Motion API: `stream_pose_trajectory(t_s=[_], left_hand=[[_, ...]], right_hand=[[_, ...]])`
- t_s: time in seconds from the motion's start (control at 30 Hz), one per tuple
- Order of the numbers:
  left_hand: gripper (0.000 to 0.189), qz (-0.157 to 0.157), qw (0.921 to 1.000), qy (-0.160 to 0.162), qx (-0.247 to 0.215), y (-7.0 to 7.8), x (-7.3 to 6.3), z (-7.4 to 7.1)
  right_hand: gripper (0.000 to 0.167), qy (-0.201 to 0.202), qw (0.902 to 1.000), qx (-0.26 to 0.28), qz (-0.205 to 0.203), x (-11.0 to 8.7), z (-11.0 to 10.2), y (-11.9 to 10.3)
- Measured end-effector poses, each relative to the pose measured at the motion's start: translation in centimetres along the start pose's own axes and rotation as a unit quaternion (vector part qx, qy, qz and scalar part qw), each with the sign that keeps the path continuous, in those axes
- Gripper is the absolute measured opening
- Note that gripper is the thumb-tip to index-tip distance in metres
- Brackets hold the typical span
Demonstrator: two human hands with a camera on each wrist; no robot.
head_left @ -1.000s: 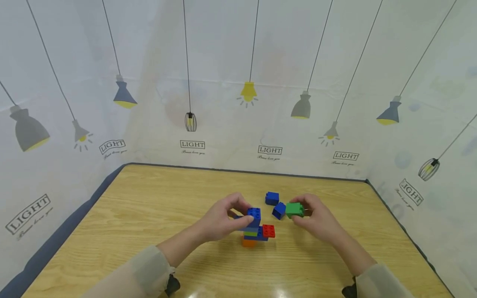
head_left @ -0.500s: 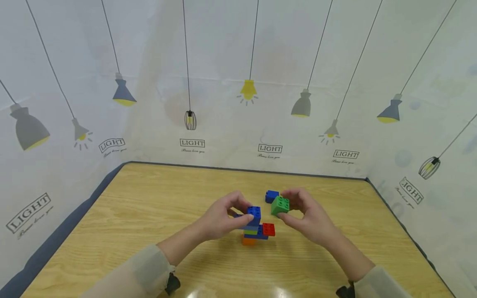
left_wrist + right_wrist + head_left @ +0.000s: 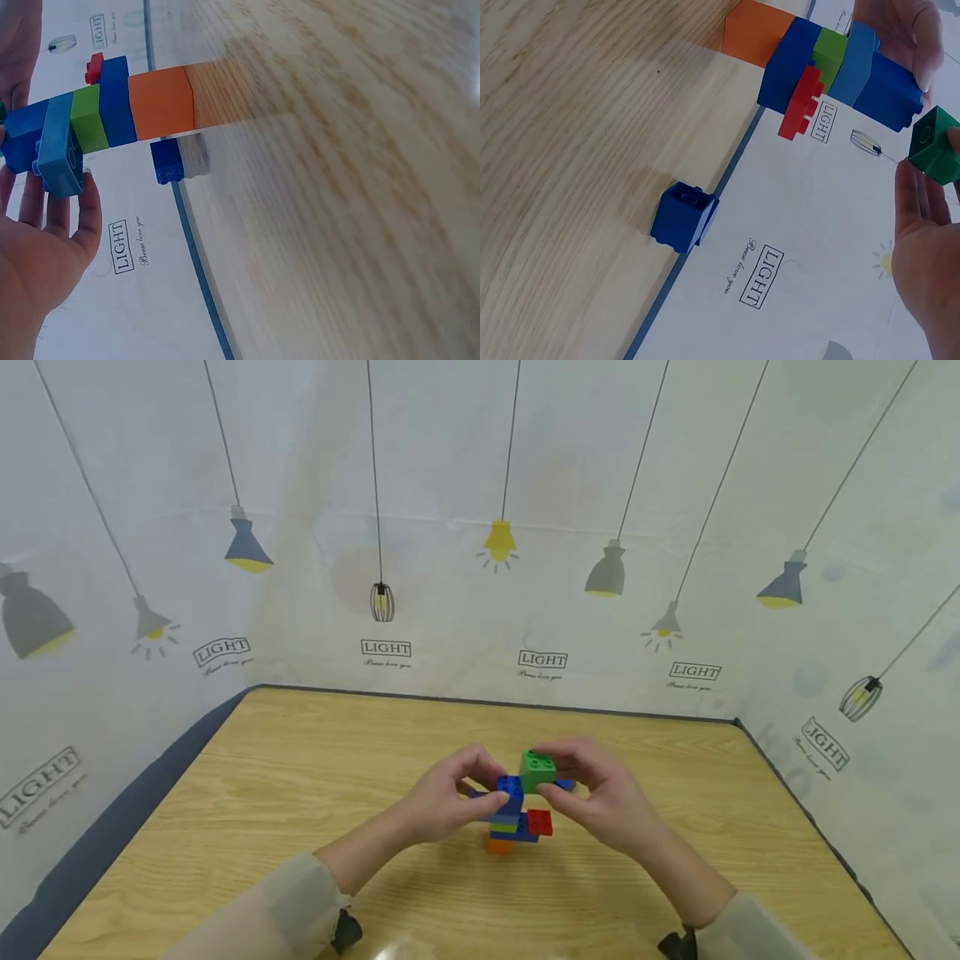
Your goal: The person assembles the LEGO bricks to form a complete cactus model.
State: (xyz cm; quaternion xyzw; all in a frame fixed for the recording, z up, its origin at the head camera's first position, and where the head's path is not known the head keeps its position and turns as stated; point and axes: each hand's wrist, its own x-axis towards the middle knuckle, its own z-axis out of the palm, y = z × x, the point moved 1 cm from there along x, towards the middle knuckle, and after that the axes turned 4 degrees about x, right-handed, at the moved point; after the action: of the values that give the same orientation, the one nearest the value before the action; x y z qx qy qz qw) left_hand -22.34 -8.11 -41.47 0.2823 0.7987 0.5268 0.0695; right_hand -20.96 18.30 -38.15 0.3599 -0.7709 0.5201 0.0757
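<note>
A tower of toy building bricks stands on the table, with an orange brick (image 3: 499, 844) at its foot. Above come a blue brick (image 3: 115, 101), a lime green brick (image 3: 90, 118) and a lighter blue brick (image 3: 60, 142) that juts out sideways. From the tower's right side sticks a thin red brick (image 3: 539, 822). My left hand (image 3: 450, 797) pinches the tower near its top, thumb on the uppermost blue brick (image 3: 510, 789). Between thumb and fingers my right hand (image 3: 603, 797) holds a green brick (image 3: 537, 771), studs up, beside and slightly above that top brick.
Loose blue bricks (image 3: 681, 217) lie on the wooden table (image 3: 337, 743) behind the right hand, mostly hidden by it in the head view. Around the table's far and side edges rises a white curtain (image 3: 450, 468) printed with lamps.
My right hand has carried the green brick leftward from beside the loose blue bricks to the tower's top, turning it studs up. The left hand has kept its hold.
</note>
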Motion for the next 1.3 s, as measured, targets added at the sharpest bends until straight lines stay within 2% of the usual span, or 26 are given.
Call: stream_pose_trajectory(t_s=[0.3, 0.43, 0.6, 0.77, 1.0, 1.3], left_hand=[[0.033, 0.002, 1.0000, -0.001, 0.006, 0.0, 0.0, 0.0], [0.038, 0.013, 0.9998, 0.002, 0.014, -0.1, 0.0, 0.0], [0.039, 0.038, 0.9981, 0.011, 0.048, -0.2, -0.1, -0.1], [0.041, 0.051, 0.9961, 0.015, 0.070, -0.2, -0.2, -0.3], [0.037, 0.060, 0.9959, 0.014, 0.067, -0.3, 0.0, -0.2], [0.037, 0.055, 0.9961, 0.011, 0.068, -0.3, 0.0, -0.1]], right_hand=[[0.040, -0.005, 0.9999, -0.010, 0.009, 0.7, 1.3, -0.3], [0.040, -0.002, 0.9999, -0.012, 0.004, 0.8, 1.6, -0.3], [0.038, -0.006, 0.9998, -0.011, -0.013, 1.0, 1.9, -0.4], [0.036, -0.009, 0.9997, -0.021, -0.004, 1.2, 2.0, -0.5], [0.033, -0.021, 0.9987, -0.045, 0.001, 1.6, 2.0, -1.0], [0.031, -0.011, 0.9980, -0.062, -0.008, 1.4, 2.0, -0.8]])
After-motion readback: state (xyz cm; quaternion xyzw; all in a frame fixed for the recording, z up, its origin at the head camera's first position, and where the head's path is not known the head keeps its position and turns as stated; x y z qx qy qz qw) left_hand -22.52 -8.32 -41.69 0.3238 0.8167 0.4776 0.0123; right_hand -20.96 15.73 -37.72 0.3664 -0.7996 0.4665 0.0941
